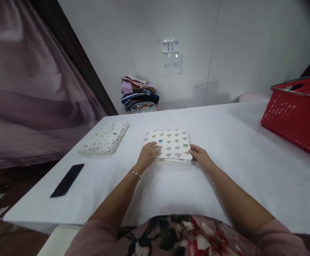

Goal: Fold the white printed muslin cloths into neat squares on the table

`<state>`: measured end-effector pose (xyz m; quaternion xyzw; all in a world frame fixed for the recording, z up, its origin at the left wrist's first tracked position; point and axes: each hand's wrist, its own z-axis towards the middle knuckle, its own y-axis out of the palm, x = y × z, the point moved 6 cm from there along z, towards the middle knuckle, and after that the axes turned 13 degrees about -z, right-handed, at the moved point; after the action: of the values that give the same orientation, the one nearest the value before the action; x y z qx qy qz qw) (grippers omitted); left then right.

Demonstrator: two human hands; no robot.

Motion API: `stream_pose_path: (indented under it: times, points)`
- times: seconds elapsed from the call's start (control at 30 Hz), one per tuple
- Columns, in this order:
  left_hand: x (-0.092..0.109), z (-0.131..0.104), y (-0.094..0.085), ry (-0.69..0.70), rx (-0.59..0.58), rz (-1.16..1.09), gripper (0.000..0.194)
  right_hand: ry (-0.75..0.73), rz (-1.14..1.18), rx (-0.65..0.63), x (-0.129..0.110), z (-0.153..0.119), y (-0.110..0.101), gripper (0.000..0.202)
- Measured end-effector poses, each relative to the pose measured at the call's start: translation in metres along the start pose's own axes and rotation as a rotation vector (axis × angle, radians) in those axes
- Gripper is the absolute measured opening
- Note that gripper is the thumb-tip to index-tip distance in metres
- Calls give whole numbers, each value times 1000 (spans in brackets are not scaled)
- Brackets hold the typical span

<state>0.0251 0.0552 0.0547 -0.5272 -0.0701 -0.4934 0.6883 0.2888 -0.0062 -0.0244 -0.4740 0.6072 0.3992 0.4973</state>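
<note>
A folded white cloth with grey mushroom prints (170,144) lies flat on the white table (170,188) in front of me. My left hand (148,154) rests on its left edge, fingers lying flat over the top layer. At the right edge, my right hand (199,155) grips the cloth's side, thumb and fingers around the border, the fingertips partly hidden beneath it. A second folded cloth with small prints (107,138) lies to the left, touched by neither hand.
A dark flat object (67,180) lies at the table's left. On the right stands a red plastic basket (295,117). Beyond the far edge is a pile of folded fabrics (140,96) by the wall, below paper signs (172,65). A curtain (34,81) hangs at the left.
</note>
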Motion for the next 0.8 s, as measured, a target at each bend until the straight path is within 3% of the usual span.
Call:
stream_pose_path:
  times: [0.17, 0.3, 0.47, 0.63, 0.8]
  points:
    - [15, -28, 7, 68, -47, -47, 20, -146, -257, 58, -5, -3, -4, 51]
    - [18, -34, 14, 66, -25, -41, 17, -498, -551, 177, -34, -19, -5, 33]
    - [14, -35, 21, -4, 25, -49, 15, -812, -698, 9, -57, -43, 9, 24]
    - [12, -39, 22, 11, 108, -38, 17, -907, -919, -80, -56, -50, 17, 26]
    - [15, -42, 22, 76, 134, -22, 18, -969, -1015, -30, -56, -46, 17, 22]
